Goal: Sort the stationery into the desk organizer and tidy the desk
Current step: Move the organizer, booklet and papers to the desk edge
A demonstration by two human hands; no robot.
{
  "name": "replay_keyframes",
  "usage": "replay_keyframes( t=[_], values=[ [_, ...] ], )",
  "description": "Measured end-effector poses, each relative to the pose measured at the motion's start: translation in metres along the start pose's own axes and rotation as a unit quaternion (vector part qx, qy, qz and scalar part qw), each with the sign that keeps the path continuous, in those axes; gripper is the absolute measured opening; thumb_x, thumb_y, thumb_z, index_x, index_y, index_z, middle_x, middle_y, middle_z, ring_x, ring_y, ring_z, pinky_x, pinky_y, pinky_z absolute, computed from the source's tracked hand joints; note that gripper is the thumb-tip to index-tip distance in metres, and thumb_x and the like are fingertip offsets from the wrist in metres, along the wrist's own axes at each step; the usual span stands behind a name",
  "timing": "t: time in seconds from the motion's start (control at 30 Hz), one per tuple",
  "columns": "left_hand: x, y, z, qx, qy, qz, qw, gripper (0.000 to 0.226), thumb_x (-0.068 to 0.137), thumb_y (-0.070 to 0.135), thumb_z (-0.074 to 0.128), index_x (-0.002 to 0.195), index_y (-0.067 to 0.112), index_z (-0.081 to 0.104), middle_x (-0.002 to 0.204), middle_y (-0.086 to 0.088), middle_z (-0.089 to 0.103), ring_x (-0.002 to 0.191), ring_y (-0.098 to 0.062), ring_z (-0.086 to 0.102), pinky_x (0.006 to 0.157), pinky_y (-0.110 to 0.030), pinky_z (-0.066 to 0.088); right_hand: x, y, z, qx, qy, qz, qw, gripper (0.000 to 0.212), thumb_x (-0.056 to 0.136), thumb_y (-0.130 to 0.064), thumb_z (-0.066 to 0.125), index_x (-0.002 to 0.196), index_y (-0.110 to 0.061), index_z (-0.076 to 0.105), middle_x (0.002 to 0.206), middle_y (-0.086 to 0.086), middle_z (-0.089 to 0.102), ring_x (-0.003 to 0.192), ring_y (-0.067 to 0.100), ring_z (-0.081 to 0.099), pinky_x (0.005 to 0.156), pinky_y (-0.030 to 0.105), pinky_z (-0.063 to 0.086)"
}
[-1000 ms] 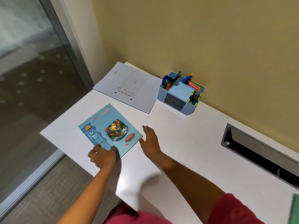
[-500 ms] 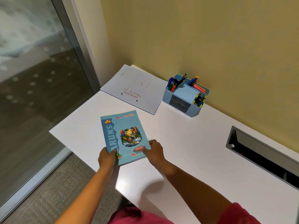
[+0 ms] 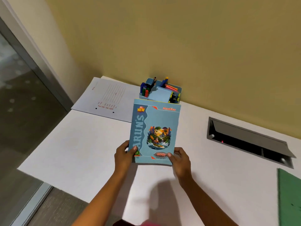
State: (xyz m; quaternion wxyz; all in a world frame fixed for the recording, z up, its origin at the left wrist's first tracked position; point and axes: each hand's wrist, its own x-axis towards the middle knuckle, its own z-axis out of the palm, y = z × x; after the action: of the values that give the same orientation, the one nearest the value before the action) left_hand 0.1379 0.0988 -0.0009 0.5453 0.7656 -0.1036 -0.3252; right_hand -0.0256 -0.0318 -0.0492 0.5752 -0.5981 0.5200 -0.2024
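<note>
left grip: closed on the lower left corner of the notebook, thumb pressed on the front cover, fingers curled behind it.
right grip: closed on the lower right corner of the same notebook, thumb on the cover by the red oval logo, fingers tucked behind.
notebook: light blue, held up off the bench between both grips, upright, cover facing the camera; its shadow fell on the bench between the forearms.
desk organizer: blue, stood at the back of the bench against the yellow wall, its front hidden behind the notebook's top edge.
pens: stood upright in the organizer's left compartment.
white sheet: lay flat on the bench, just left of the organizer.
grey slot: sunk into the bench at right.
green pad: lay at the right edge, partly cut off.
</note>
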Motion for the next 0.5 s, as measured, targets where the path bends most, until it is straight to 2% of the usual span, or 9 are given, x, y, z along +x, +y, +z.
replay_keyframes(
  t=[0.1, 0.23, 0.33, 0.43, 0.5],
  values=[
    [0.009, 0.013, 0.035, 0.021, -0.057, 0.023, 0.998, 0.018, 0.083, 0.029, 0.067, 0.100, 0.035, 0.065, 0.099, 0.005, 0.072, 0.086, -0.018, 0.070, 0.083, -0.045, 0.056, -0.002, -0.001, -0.033, 0.012, 0.092, -0.011, 0.996, 0.010, 0.088, -0.009, 0.064, 0.097, -0.011, 0.059, 0.097, 0.004, 0.070, 0.082, 0.021, 0.071, 0.064, 0.028, 0.059],
    [0.024, 0.026, 0.082, 0.052, -0.102, 0.036, 0.993, 0.028, 0.085, 0.025, 0.068, 0.113, 0.023, 0.068, 0.105, 0.000, 0.073, 0.088, -0.019, 0.070, 0.085, -0.041, 0.055, 0.012, 0.003, -0.066, -0.012, 0.180, 0.020, 0.983, 0.014, 0.085, -0.011, 0.067, 0.097, -0.013, 0.062, 0.097, 0.004, 0.071, 0.080, 0.022, 0.071, 0.066, 0.036, 0.059],
    [0.039, 0.033, 0.111, 0.064, -0.131, 0.034, 0.989, 0.031, 0.086, 0.018, 0.066, 0.117, 0.019, 0.066, 0.110, -0.004, 0.071, 0.095, -0.022, 0.068, 0.089, -0.040, 0.053, 0.026, 0.006, -0.082, -0.027, 0.213, 0.034, 0.976, 0.014, 0.082, -0.013, 0.070, 0.093, -0.018, 0.063, 0.093, 0.003, 0.071, 0.080, 0.021, 0.070, 0.072, 0.041, 0.058],
    [0.055, 0.038, 0.135, 0.086, -0.169, 0.025, 0.982, 0.038, 0.092, 0.008, 0.055, 0.128, 0.020, 0.058, 0.125, -0.004, 0.063, 0.110, -0.025, 0.061, 0.093, -0.037, 0.048, 0.041, 0.005, -0.092, -0.026, 0.239, 0.046, 0.970, 0.015, 0.081, -0.010, 0.072, 0.091, -0.018, 0.064, 0.091, 0.004, 0.070, 0.082, 0.024, 0.068, 0.074, 0.036, 0.055],
    [0.064, 0.040, 0.147, 0.107, -0.186, 0.024, 0.976, 0.043, 0.092, 0.005, 0.049, 0.132, 0.019, 0.054, 0.129, -0.005, 0.060, 0.113, -0.025, 0.059, 0.093, -0.035, 0.046, 0.053, 0.003, -0.095, -0.022, 0.245, 0.055, 0.968, 0.016, 0.080, -0.009, 0.072, 0.093, -0.015, 0.065, 0.093, 0.005, 0.070, 0.085, 0.024, 0.067, 0.074, 0.033, 0.054]
  ],
)
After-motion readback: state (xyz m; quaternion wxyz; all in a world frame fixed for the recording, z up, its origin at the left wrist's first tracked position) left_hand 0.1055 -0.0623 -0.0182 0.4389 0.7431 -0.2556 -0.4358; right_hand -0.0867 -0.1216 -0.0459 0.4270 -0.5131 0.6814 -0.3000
